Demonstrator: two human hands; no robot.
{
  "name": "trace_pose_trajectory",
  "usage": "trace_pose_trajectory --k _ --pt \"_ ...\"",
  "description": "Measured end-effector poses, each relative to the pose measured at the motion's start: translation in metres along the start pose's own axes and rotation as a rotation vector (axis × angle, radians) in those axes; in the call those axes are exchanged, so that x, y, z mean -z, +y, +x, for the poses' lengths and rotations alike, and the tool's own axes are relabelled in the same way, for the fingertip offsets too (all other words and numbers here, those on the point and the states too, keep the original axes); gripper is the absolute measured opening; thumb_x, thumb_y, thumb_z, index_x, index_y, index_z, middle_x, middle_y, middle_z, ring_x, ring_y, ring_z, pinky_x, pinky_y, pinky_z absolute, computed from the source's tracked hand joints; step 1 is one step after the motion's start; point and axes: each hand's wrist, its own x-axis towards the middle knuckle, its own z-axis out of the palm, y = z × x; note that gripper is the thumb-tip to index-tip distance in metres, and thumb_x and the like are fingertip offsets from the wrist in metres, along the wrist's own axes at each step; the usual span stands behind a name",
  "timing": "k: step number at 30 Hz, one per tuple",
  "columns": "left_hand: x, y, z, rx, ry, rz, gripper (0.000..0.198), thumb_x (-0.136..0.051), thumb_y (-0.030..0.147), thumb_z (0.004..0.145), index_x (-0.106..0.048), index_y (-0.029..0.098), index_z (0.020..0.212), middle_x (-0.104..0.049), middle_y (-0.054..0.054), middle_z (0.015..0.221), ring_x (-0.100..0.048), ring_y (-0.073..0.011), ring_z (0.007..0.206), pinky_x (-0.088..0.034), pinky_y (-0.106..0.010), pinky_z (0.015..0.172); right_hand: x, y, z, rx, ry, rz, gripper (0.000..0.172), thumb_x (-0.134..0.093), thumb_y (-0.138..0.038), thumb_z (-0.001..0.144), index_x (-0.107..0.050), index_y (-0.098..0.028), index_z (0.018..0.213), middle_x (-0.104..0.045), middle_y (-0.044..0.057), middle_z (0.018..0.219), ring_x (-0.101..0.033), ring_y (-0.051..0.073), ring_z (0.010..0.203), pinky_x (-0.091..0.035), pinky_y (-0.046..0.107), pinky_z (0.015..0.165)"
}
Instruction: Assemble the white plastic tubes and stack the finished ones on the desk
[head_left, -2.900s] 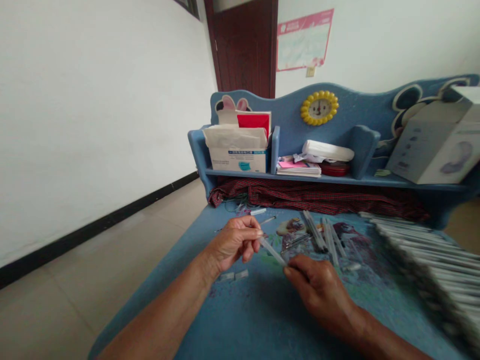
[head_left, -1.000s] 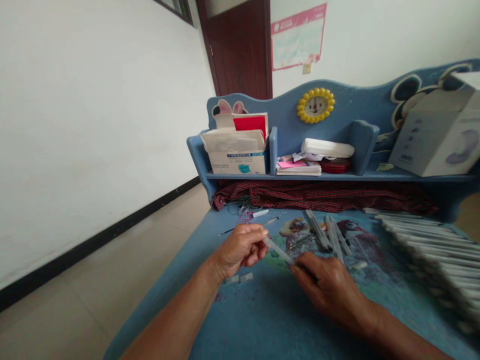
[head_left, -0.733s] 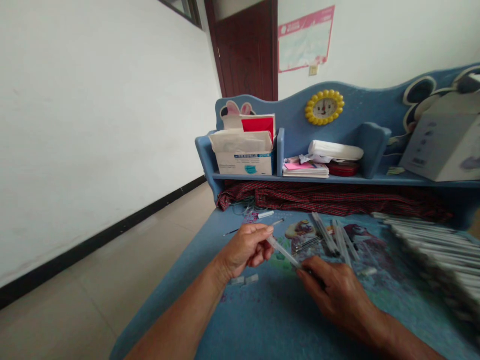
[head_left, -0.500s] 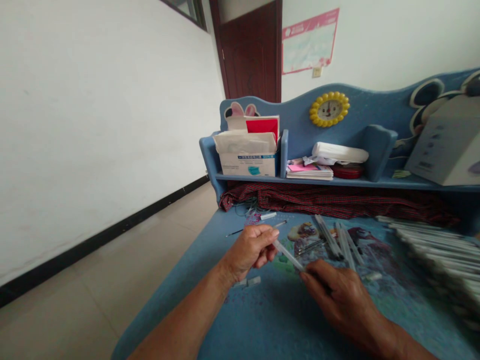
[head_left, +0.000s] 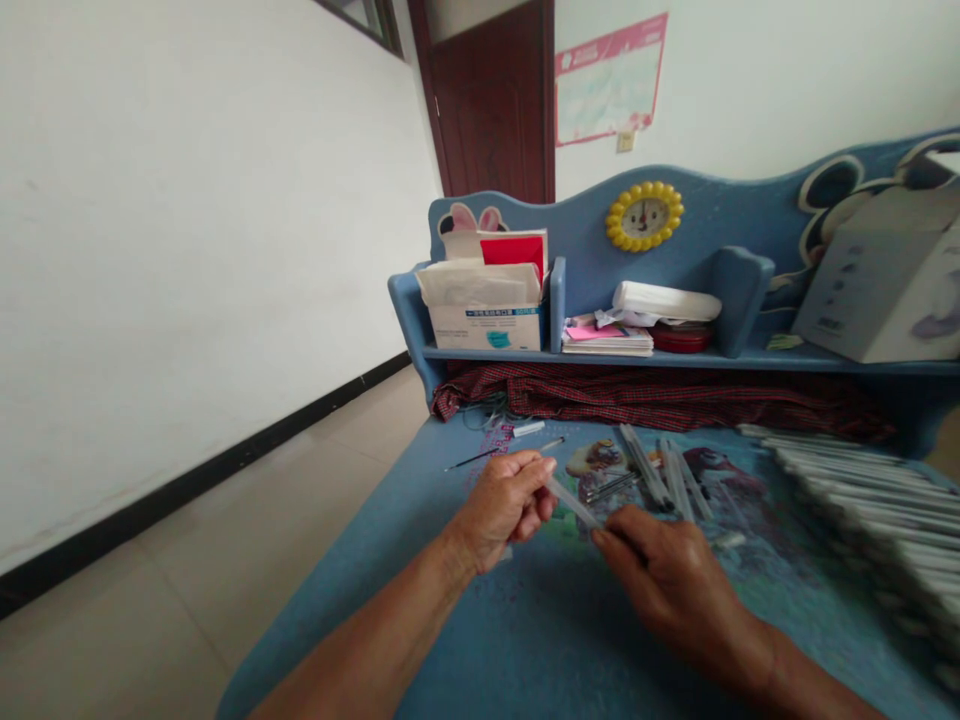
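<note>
Held by left hand point(head_left: 506, 508) and right hand point(head_left: 667, 560), translucent tube point(head_left: 574, 503), tabletop's edge point(head_left: 336, 560) leftward

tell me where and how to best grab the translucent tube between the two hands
Probably pinch the translucent tube across its bare middle, coming from above. It is slim and straight, and runs slantwise between the left hand and the right hand, which cover its ends. Only that middle stretch shows, and nothing lies over it.
</note>
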Motion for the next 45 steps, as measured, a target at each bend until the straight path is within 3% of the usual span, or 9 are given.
trace_pose_trajectory --k 10,15,20,24,27,30,32,39,45 --pt "0.018 0.003 0.009 -0.01 -0.043 0.239 0.032 -0.053 0.042 0.079 -0.053 0.014 0.064 -0.057 0.001 0.051 -0.04 -0.0029 0.03 -0.026 -0.014 0.032 -0.001 -0.001 0.005 -0.056 -0.058 -0.033 0.027 -0.042 -0.028 0.087 -0.052 -0.018 0.064 -0.047 -0.004 0.048 -0.043 0.009 0.042 -0.026 0.022 0.045" --pt "0.016 0.004 0.009 0.103 -0.139 -0.02 0.03 -0.067 0.039 0.069 -0.054 0.015 0.078 -0.058 0.003 0.055 -0.039 -0.0028 0.032 -0.026 -0.013 0.031 -0.006 -0.004 0.006 -0.112 -0.042 0.004 0.026 -0.041 -0.029 0.087 -0.051 -0.018 0.066 -0.045 -0.004 0.049 -0.042 0.009 0.043 -0.028 0.022 0.046" --pt "0.006 -0.006 0.009 0.202 -0.166 -0.195 0.029 -0.074 0.03 0.063 -0.051 0.016 0.073 -0.055 0.004 0.051 -0.039 -0.0024 0.032 -0.024 -0.012 0.032 -0.012 -0.01 0.009 -0.128 0.002 0.028 0.026 -0.042 -0.03 0.087 -0.053 -0.018 0.067 -0.046 -0.003 0.051 -0.041 0.009 0.044 -0.028 0.022 0.047" --pt "0.005 -0.009 0.01 0.168 -0.155 -0.23 0.03 -0.076 0.028 0.061 -0.051 0.015 0.071 -0.056 0.003 0.05 -0.042 -0.0032 0.033 -0.025 -0.012 0.031 0.001 -0.004 0.017 -0.067 -0.046 0.04 0.033 -0.036 -0.035 0.092 -0.056 -0.018 0.07 -0.05 -0.003 0.052 -0.044 0.009 0.046 -0.03 0.019 0.046" --pt "0.012 -0.006 0.012 0.13 -0.082 -0.266 0.03 -0.075 0.029 0.061 -0.05 0.015 0.069 -0.056 0.003 0.049 -0.04 -0.0026 0.031 -0.024 -0.011 0.03 0.018 0.009 0.029 -0.071 -0.044 -0.211 0.032 -0.034 -0.033 0.093 -0.061 -0.019 0.082 -0.061 0.0 0.062 -0.055 0.011 0.054 -0.036 0.019 0.052" --pt "0.019 -0.002 0.015 0.114 -0.038 -0.295 0.028 -0.074 0.031 0.064 -0.051 0.014 0.067 -0.056 0.003 0.049 -0.04 -0.0021 0.03 -0.024 -0.011 0.03 0.03 0.022 0.044 -0.09 -0.213 -0.662 0.026 -0.038 -0.021 0.091 -0.063 -0.021 0.095 -0.069 0.007 0.073 -0.064 0.018 0.067 -0.041 0.024 0.058" --pt "0.022 -0.002 0.017 0.099 -0.012 -0.309 0.027 -0.072 0.031 0.066 -0.052 0.013 0.065 -0.056 0.002 0.049 -0.04 -0.0021 0.03 -0.024 -0.012 0.03 0.032 0.027 0.051 -0.057 -0.342 -0.804 0.026 -0.039 -0.012 0.087 -0.064 -0.018 0.092 -0.07 0.011 0.075 -0.066 0.023 0.069 -0.043 0.027 0.058" --pt "0.026 -0.003 0.022 0.059 0.097 -0.37 0.019 -0.065 0.024 0.074 -0.055 0.012 0.062 -0.056 0.001 0.048 -0.041 -0.0033 0.03 -0.025 -0.013 0.029 0.019 0.025 0.062 0.13 -0.57 -0.862 0.026 -0.042 -0.003 0.08 -0.066 -0.011 0.085 -0.07 0.017 0.077 -0.067 0.028 0.074 -0.047 0.035 0.064" --pt "0.03 -0.003 0.024 0.05 0.128 -0.405 0.021 -0.062 0.024 0.077 -0.056 0.012 0.061 -0.056 0.001 0.048 -0.04 -0.0031 0.03 -0.025 -0.013 0.03 0.021 0.025 0.078 0.254 -0.701 -0.87 0.024 -0.045 -0.004 0.077 -0.068 -0.01 0.081 -0.07 0.018 0.078 -0.067 0.029 0.076 -0.049 0.034 0.062"
